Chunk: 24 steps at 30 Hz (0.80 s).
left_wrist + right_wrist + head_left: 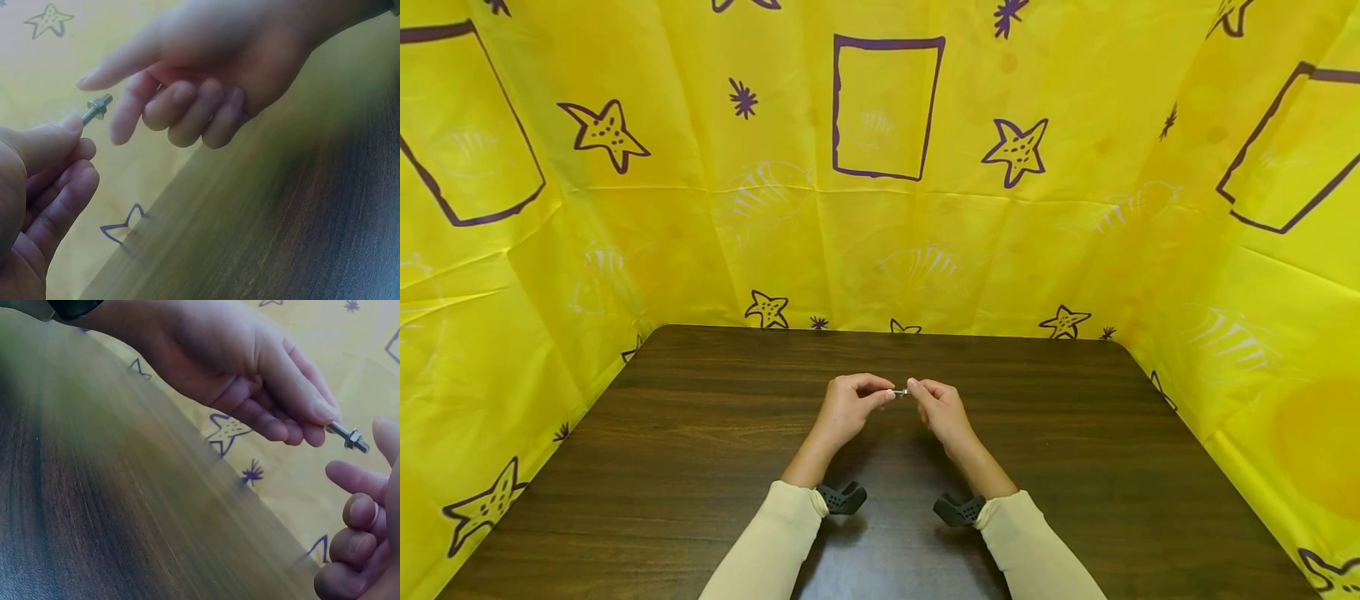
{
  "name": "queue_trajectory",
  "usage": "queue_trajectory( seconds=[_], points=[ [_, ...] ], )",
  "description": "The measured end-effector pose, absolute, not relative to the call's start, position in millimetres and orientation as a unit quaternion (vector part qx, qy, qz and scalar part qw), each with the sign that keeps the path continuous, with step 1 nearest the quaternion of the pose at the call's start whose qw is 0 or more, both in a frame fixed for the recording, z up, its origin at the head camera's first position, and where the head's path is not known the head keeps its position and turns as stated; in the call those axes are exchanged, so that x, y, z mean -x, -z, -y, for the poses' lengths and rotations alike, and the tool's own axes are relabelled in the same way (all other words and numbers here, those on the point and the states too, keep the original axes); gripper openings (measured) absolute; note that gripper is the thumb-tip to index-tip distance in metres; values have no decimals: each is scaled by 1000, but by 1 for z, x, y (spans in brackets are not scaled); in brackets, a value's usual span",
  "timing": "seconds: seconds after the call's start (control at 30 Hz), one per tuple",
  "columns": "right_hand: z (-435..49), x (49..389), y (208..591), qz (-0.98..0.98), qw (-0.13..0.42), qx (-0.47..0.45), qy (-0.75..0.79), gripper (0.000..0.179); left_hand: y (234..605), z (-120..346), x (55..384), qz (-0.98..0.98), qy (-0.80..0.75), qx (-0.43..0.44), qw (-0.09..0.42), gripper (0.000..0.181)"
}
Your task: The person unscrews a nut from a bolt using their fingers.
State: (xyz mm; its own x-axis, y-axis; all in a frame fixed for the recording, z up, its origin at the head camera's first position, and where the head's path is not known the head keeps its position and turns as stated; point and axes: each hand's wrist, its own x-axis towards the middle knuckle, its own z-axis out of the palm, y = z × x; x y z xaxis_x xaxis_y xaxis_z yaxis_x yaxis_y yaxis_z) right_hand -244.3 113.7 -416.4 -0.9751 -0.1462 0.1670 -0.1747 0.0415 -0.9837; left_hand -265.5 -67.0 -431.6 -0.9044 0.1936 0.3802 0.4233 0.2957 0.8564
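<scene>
Cream cloth covers both forearms, the left sleeve (763, 542) and the right sleeve (1037, 546) coming in from the bottom edge of the head view. Just past each cuff sits a dark band, one at the left wrist (844, 498) and one at the right wrist (958, 510).

Beyond them the two hands face each other above the table (700, 408). The left hand (848, 408) pinches one end of a small metal bolt (339, 430) between thumb and forefinger, its other fingers bent loosely below. The bolt points across toward the right hand (945, 412), with a nut (99, 106) on its shaft and a short threaded tip showing past it. On the right hand, thumb and forefinger are spread apart near that tip, with a gap between them and the metal in the wrist views; the remaining fingers curl toward the palm and hold nothing.

Dark brown wood grain runs across the table to its rounded far corners. Behind rises a creased yellow sheet (880, 225), printed with purple starfish (1018, 154), pale striped fish (928, 265) and rough-edged rectangles (889, 42).
</scene>
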Motion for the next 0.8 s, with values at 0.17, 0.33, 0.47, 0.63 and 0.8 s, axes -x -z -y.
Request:
queue_trajectory(
  seconds=[0.17,0.33,0.47,0.63,0.8],
  points=[
    [-114,244,416,735,13,-108,-669,37,432,65,265,798,563,190,101,7],
    [-113,244,416,736,2,-111,-668,40,433,65,265,801,560,188,98,7],
    [-112,243,418,730,-8,-114,-674,38,435,65,264,802,557,192,96,10],
    [-112,242,419,725,-13,-117,-678,35,435,66,262,798,562,192,100,9],
    [-112,243,418,721,-10,-124,-681,33,433,65,263,797,561,195,104,7]
  ],
)
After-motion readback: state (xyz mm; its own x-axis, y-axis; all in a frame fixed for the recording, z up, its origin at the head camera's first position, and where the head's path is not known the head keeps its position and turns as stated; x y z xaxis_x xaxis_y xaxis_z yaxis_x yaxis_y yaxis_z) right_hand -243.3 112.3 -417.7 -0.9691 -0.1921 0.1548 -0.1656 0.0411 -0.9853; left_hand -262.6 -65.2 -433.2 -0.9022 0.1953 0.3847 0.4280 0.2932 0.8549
